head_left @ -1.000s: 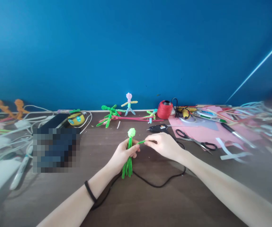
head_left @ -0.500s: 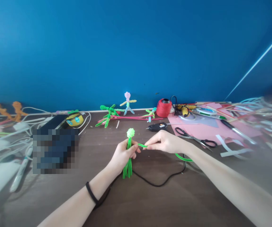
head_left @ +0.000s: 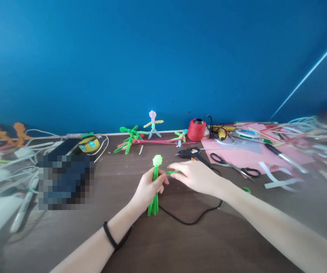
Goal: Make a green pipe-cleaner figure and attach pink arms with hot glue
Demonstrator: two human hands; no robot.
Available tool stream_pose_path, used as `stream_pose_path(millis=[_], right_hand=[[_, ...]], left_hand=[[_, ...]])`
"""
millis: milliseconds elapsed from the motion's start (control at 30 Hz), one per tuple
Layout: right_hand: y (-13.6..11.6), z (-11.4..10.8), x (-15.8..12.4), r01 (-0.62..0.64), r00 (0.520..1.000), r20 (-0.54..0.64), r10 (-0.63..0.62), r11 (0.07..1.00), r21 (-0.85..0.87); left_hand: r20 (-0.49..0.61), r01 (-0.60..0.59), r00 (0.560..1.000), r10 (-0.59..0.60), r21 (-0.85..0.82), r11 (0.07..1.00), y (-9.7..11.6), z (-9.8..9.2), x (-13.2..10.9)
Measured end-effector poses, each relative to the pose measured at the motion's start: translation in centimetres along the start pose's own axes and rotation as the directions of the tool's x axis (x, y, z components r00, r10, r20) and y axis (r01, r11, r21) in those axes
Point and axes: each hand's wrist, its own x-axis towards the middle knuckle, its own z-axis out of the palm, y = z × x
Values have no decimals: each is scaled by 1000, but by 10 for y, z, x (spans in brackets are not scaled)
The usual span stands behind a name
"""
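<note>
**Q:** Entry one, left hand [head_left: 148, 188]: how is it posed?
**A:** The forearm is extended from the lower left. The fingers are closed around the stem of a green pipe-cleaner figure [head_left: 155, 181], which is held upright. Its round head is shown above the fist, and its loose ends are set on the table [head_left: 163, 250]. A black band [head_left: 109, 235] is worn at the wrist.

**Q:** Entry two, right hand [head_left: 195, 176]?
**A:** It is held palm down, just right of the left hand. Thumb and forefinger are pinched on a short green strand [head_left: 173, 172], which is run across to the figure's stem.

**Q:** Surface and room?
**A:** A brown tabletop is recorded.
- A black cord [head_left: 193, 221] is looped under the right wrist.
- A glue gun [head_left: 190, 152] is laid just beyond the right hand.
- Scissors [head_left: 231, 165] and pink paper [head_left: 246, 156] are laid further to its right.
- Small finished figures [head_left: 153, 123] are ranged beyond both hands, against a blue wall [head_left: 163, 57].
</note>
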Motion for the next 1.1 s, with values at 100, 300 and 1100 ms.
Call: stream_pose_path(millis=[100, 300, 1100], right_hand=[[-8, 7, 0, -58, 998, 30, 61, 994, -94], [-7, 18, 0, -113, 975, -160, 151, 968, 224], [-17, 48, -4, -75, 938, -201, 281, 734, 675]], left_hand=[[3, 3, 1000, -3, -34, 999, 1, 1, 0], [33, -20, 999, 31, -298, 954, 2, -1, 0], [-73, -45, 996, 41, -54, 998, 7, 7, -8]])
